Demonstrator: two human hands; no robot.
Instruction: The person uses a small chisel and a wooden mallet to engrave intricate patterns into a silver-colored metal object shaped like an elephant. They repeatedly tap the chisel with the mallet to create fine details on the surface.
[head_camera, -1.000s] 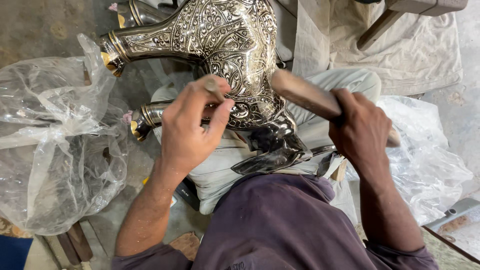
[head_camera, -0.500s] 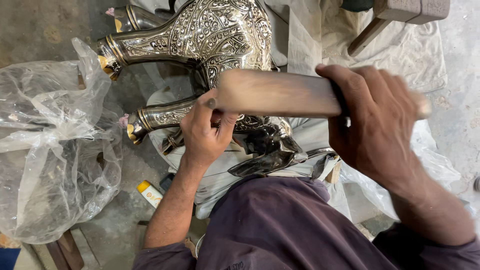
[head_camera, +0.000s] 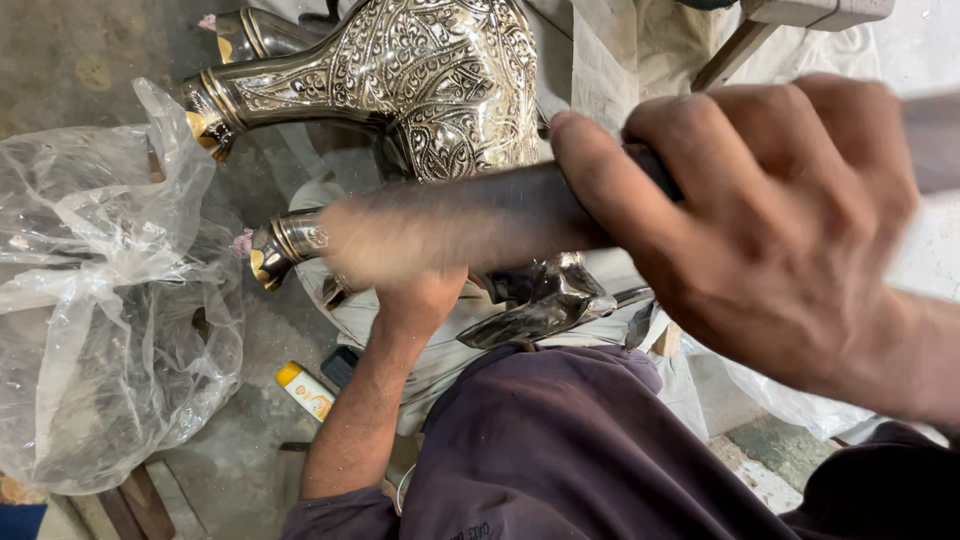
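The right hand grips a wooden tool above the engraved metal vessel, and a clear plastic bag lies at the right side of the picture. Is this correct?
Not quite. In the head view the clear plastic bag lies at the left side, not the right. The rest holds: the right hand grips the wooden tool above the engraved metal vessel.

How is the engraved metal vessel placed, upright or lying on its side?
Lying on its side. The engraved metal vessel rests across the person's lap, its neck and gold-trimmed end pointing sideways toward the clear plastic bag.
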